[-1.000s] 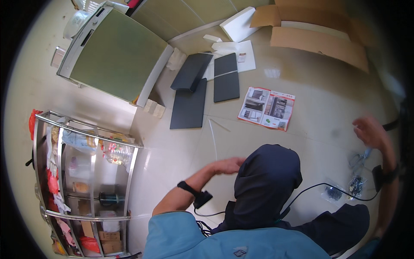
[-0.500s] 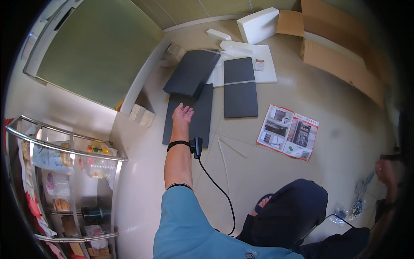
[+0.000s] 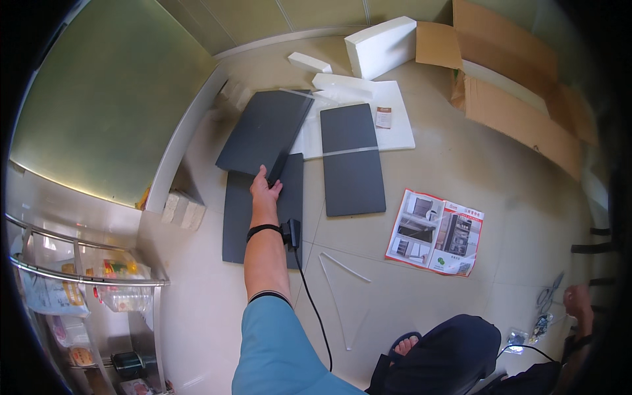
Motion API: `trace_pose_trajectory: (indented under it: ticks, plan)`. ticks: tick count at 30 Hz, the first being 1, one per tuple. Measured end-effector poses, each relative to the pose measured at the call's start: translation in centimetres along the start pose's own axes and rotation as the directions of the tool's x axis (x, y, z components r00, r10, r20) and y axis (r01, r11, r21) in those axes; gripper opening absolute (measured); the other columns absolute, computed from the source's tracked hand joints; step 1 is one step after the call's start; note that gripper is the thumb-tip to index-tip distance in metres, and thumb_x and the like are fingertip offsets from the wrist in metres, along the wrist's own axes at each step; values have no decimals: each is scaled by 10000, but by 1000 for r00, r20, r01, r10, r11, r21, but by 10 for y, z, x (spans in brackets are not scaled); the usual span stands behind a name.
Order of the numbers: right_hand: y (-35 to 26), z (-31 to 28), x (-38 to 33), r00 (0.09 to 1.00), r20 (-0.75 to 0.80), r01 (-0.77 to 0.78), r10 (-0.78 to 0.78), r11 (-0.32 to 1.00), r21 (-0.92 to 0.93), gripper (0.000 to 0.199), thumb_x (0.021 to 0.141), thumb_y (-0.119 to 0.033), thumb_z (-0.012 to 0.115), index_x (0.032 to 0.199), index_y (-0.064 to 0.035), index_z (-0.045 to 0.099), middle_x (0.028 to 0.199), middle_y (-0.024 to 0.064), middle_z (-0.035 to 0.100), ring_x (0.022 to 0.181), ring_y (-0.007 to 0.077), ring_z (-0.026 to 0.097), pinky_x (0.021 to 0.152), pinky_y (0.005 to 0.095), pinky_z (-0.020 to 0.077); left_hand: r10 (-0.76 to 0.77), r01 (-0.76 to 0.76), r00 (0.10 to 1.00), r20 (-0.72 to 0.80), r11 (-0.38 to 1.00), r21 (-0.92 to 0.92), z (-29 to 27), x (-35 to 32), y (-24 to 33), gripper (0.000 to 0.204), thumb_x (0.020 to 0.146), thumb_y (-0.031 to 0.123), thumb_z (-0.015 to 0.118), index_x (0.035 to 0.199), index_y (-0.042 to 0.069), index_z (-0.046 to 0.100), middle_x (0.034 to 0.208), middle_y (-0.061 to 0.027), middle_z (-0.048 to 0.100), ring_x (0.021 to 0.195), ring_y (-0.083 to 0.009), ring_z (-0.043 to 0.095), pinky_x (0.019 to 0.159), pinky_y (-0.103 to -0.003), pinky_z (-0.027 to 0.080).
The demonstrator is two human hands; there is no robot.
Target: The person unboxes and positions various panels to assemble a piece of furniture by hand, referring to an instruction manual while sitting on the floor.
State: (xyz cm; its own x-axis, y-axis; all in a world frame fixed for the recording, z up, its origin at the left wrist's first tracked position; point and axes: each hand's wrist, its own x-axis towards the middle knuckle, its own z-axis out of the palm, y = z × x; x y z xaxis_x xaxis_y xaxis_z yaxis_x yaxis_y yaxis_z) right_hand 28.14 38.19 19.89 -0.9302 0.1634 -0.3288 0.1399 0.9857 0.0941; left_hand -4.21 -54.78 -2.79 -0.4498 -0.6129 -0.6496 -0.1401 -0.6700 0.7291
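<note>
My left hand (image 3: 265, 189) reaches forward and is closed on the near corner of a thick dark grey panel (image 3: 266, 128), perhaps several stacked. The thumb lies against its upper edge; the fingers are partly hidden. That panel lies tilted over another dark grey panel (image 3: 240, 217), flat on the floor. To its right rests a narrower dark grey panel (image 3: 349, 125) with a pale strap around it, its far part on white foam (image 3: 398, 135). At the far right, dim and blurred, my right hand (image 3: 578, 301) looks curled, near a pair of scissors (image 3: 546, 299).
A printed sheet (image 3: 434, 234) lies right of centre. Thin white strips (image 3: 345, 268) lie before me. Foam blocks (image 3: 382, 49) and an open cardboard box (image 3: 520, 118) stand at the back. Small bags of hardware (image 3: 517, 340) lie near my knee. A metal rack (image 3: 85, 280) stands left.
My left hand has gone from open, palm up, to closed on the near corner of the thick panel. The view has shifted, so the floor items appear lower and further left.
</note>
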Motion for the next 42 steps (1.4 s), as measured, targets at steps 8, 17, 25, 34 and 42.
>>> trace_pose_trajectory:
  ticks: [8,17,25,34,42]
  plan:
    - [-22,-7,12,998,36,-52,50,997,55,109,754,-69,603,705,11,657,678,250,606,651,421,613,614,436,504,-154,156,988,25,982,-107,32,-12,7,426,791,356,783,1015,48,591,987,-130,533,903,-302,503,914,-469,458]
    - [8,-9,28,990,52,-132,130,990,49,111,775,-85,606,741,1,667,712,229,632,693,403,624,654,438,510,-28,109,953,302,961,-254,79,-43,9,277,788,96,711,1044,62,610,1067,-120,655,1022,-338,627,876,-528,515]
    - [6,-27,29,974,-206,90,-94,996,-28,119,793,-110,603,777,-20,679,704,207,641,671,411,624,648,448,512,146,-32,943,300,934,-357,79,-69,40,227,733,59,713,926,40,595,906,-106,652,806,-308,669,733,-432,579]
    - [61,-31,15,963,89,-262,255,962,83,186,819,-210,615,852,-43,689,869,233,647,851,419,603,766,478,496,220,5,918,330,826,-564,35,-124,31,228,684,33,729,884,57,621,868,-82,673,812,-286,663,762,-413,554]
    - [181,-46,12,973,103,-219,208,970,107,286,896,-246,525,842,23,608,683,175,583,585,269,565,598,403,483,6,164,780,626,963,-214,-69,-190,-49,495,726,185,726,1158,-14,588,1175,-183,612,1047,-340,595,961,-469,481]
